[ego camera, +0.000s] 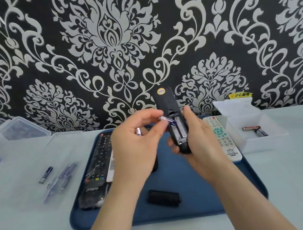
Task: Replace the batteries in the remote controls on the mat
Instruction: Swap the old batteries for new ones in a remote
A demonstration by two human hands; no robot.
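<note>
My right hand [199, 139] grips a black remote [166, 105] held upright above the blue mat [202, 193], its back toward me and the battery bay open. My left hand [137, 146] pinches a blue battery [166, 121] at the bay's upper end; a second battery's metal tip [139, 131] shows in the same hand. The black battery cover [163, 198] lies on the mat in front. A black TKTF remote [96, 169] lies at the mat's left, a white remote [222, 139] at its right.
Loose blue batteries [60, 177] lie on the table left of the mat, some on a clear lid. A clear plastic box [23, 128] stands at the back left. A white box [257, 131] at the right holds two batteries. A patterned wall rises behind.
</note>
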